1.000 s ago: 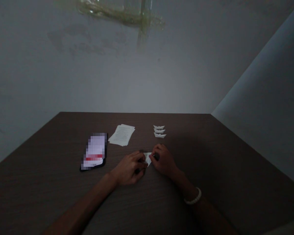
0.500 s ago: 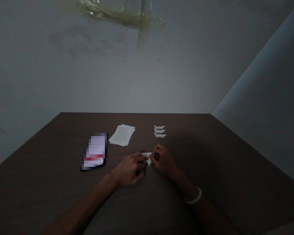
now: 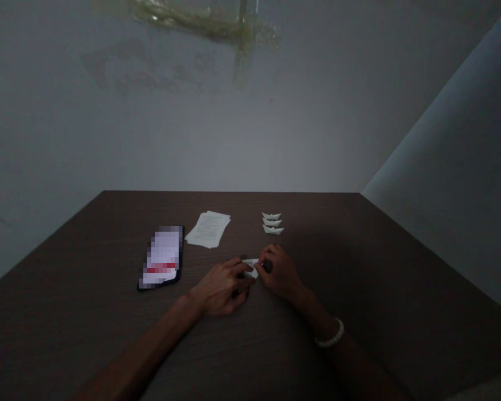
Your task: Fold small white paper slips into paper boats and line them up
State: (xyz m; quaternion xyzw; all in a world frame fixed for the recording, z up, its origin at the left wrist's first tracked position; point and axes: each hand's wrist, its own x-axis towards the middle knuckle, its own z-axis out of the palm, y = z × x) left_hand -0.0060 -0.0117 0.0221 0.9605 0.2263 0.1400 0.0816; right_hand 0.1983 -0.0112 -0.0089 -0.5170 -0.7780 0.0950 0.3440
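Note:
A small folded piece of white paper [image 3: 251, 269] lies on the table between my hands, partly hidden under the fingers. My left hand [image 3: 223, 287] presses on its left side with bent fingers, holding it against the table. At its right edge, the thumb and fingers of my right hand [image 3: 280, 272] pinch the paper. Beyond my right hand, three small white paper boats [image 3: 273, 229] stand in a close row, one behind another.
A stack of printed paper sheets [image 3: 209, 229] lies beyond my left hand. Left of it rests a phone [image 3: 161, 259] with a blurred screen. The dark wooden table [image 3: 87, 328] meets a grey wall [image 3: 217, 150] at the back. A pale bracelet [image 3: 329, 334] circles my right wrist.
The lower point of the paper reached further down before; now less of it shows below the fingers. My left fingers have shifted slightly over it. The right hand keeps its pinch.

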